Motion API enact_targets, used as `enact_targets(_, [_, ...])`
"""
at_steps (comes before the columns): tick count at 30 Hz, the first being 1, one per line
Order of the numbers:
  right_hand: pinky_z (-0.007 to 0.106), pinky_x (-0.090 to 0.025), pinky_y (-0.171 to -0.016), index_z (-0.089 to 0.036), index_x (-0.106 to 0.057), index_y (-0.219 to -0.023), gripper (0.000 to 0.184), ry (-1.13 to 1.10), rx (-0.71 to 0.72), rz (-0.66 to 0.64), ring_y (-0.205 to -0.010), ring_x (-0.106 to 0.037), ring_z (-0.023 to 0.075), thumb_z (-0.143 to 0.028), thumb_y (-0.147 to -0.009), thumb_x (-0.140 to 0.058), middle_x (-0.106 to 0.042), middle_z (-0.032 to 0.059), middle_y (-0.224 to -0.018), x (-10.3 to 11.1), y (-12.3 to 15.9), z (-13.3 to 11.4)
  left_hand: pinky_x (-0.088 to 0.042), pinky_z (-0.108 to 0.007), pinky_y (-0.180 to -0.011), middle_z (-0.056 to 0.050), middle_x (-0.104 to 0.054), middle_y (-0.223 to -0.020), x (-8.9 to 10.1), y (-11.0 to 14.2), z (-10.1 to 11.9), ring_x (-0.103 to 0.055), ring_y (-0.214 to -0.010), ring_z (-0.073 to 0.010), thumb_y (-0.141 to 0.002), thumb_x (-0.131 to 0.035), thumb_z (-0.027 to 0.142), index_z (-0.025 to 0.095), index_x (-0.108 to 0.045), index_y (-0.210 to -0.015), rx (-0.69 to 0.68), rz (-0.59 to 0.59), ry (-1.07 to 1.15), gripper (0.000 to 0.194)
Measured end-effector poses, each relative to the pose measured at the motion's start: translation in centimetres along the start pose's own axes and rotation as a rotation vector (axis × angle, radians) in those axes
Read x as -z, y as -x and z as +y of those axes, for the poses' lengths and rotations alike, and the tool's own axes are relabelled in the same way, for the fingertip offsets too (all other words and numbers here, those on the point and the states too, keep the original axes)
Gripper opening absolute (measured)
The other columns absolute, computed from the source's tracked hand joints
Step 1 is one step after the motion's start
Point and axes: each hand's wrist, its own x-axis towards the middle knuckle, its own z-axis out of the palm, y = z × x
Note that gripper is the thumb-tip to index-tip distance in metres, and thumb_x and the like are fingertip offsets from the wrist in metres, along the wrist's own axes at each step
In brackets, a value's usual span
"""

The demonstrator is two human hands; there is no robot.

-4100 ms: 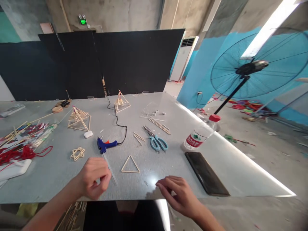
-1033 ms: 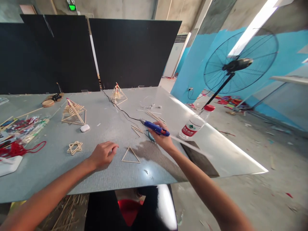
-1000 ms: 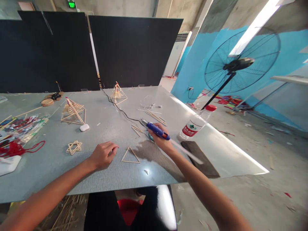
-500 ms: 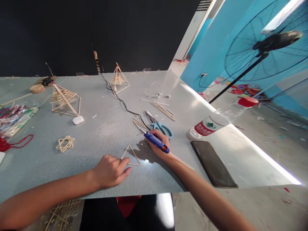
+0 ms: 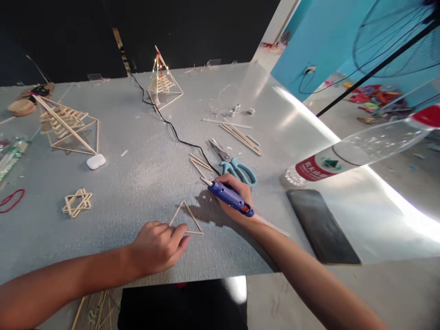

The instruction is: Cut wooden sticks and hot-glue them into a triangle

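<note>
A blue hot glue gun (image 5: pixel 232 197) is wrapped in my right hand (image 5: pixel 237 201), its nozzle pointing up and left and a clear glue stick trailing from its back. My left hand (image 5: pixel 161 245) is closed at the lower left corner of a small triangle of wooden sticks (image 5: pixel 193 215) lying flat on the table. That corner is hidden under the fingers. Beyond the glue gun lie blue-handled scissors (image 5: pixel 237 169) and a few short sticks (image 5: pixel 201 162). A six-pointed star of sticks (image 5: pixel 78 203) lies to the left.
Two stick pyramids (image 5: pixel 165 87) stand toward the back, one with small lights. A black cord (image 5: pixel 175 133) crosses the table. On the right are a leaning water bottle (image 5: pixel 319 167) and a dark phone (image 5: pixel 323 227). A white case (image 5: pixel 96 161) and loose sticks (image 5: pixel 240 137) lie farther in.
My view has tilted down and come closer, so things at the sides shift outward. Both hands keep nearly the same place by the triangle, and the glue gun stays in my right hand.
</note>
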Motion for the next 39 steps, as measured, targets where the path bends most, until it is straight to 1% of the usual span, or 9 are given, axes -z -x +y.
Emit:
enact_targets(4, [0.029, -0.047, -0.066, -0.026, -0.063, -0.095, 0.023, -0.016, -0.004, 0.004, -0.070, -0.058, 0.0157, -0.018, -0.073, -0.062, -0.064, -0.0008, -0.082, 0.06, 0.09, -0.01, -0.043, -0.032, -0.048, 0.005, -0.060, -0.057, 0.15, -0.26, 0.01, -0.061, -0.048, -0.0153, -0.095, -0.057, 0.026, 0.020, -0.062, -0.095, -0.002, -0.012, 0.030, 0.007])
enact_targets(8, [0.031, -0.047, -0.067, -0.026, -0.062, -0.093, 0.020, 0.006, -0.020, 0.005, -0.072, -0.058, 0.0168, -0.020, -0.074, -0.062, -0.064, 0.0000, -0.084, 0.10, -0.02, -0.36, -0.040, -0.030, -0.048, 0.006, -0.057, -0.055, 0.40, -0.43, -0.08, -0.058, -0.048, -0.0134, -0.096, -0.055, 0.022, 0.020, -0.062, -0.091, -0.002, -0.021, 0.037, 0.009])
enact_targets(13, [0.030, -0.046, -0.064, -0.026, -0.062, -0.093, 0.018, 0.011, -0.031, 0.009, -0.066, -0.055, 0.0154, -0.023, -0.076, -0.064, -0.061, -0.0012, -0.079, 0.05, -0.03, -0.49, -0.039, -0.031, -0.047, 0.005, -0.056, -0.054, 0.52, -0.31, -0.08, -0.057, -0.047, -0.0140, -0.096, -0.054, 0.023, 0.020, -0.063, -0.090, -0.004, -0.024, 0.027, 0.011])
enact_targets(17, [0.030, -0.047, -0.064, -0.026, -0.062, -0.095, 0.018, 0.023, -0.016, -0.004, -0.067, -0.056, 0.0154, -0.027, -0.077, -0.067, -0.061, -0.0008, -0.079, 0.05, -0.03, -0.44, -0.040, -0.032, -0.048, 0.006, -0.055, -0.055, 0.61, -0.08, -0.01, -0.057, -0.048, -0.0140, -0.096, -0.055, 0.023, 0.021, -0.062, -0.089, -0.014, -0.033, 0.017, 0.011])
enact_targets(21, [0.030, -0.046, -0.063, -0.026, -0.062, -0.095, 0.017, 0.012, -0.001, -0.013, -0.067, -0.056, 0.0151, -0.028, -0.079, -0.067, -0.061, -0.0012, -0.079, 0.08, -0.10, -0.51, -0.041, -0.032, -0.049, 0.006, -0.055, -0.056, 0.63, 0.12, 0.01, -0.057, -0.049, -0.0140, -0.097, -0.055, 0.024, 0.021, -0.062, -0.090, -0.011, -0.044, 0.010, 0.010])
enact_targets(26, [0.029, -0.045, -0.062, -0.026, -0.063, -0.095, 0.017, -0.010, 0.010, -0.018, -0.066, -0.056, 0.0144, -0.026, -0.079, -0.067, -0.062, -0.0019, -0.079, 0.11, -0.21, -0.70, -0.042, -0.033, -0.049, 0.006, -0.056, -0.056, 0.68, 0.08, 0.02, -0.058, -0.049, -0.0144, -0.095, -0.055, 0.022, 0.021, -0.062, -0.090, -0.007, -0.055, 0.006, 0.009])
enact_targets(32, [0.029, -0.047, -0.066, -0.025, -0.063, -0.095, 0.020, 0.014, -0.010, -0.018, -0.069, -0.058, 0.0150, -0.019, -0.076, -0.064, -0.063, -0.0012, -0.080, 0.19, -0.19, -0.64, -0.043, -0.033, -0.049, 0.005, -0.057, -0.057, 0.64, 0.06, -0.06, -0.059, -0.050, -0.0148, -0.096, -0.054, 0.022, 0.020, -0.062, -0.091, -0.001, -0.043, 0.007, 0.010])
enact_targets(39, [0.030, -0.047, -0.069, -0.025, -0.064, -0.097, 0.023, -0.004, -0.014, -0.030, -0.071, -0.059, 0.0152, -0.017, -0.075, -0.063, -0.064, -0.0013, -0.082, 0.24, -0.17, -0.63, -0.043, -0.032, -0.048, 0.006, -0.055, -0.057, 0.72, 0.08, -0.02, -0.057, -0.050, -0.0142, -0.096, -0.055, 0.020, 0.020, -0.062, -0.091, -0.010, -0.035, 0.013, 0.009])
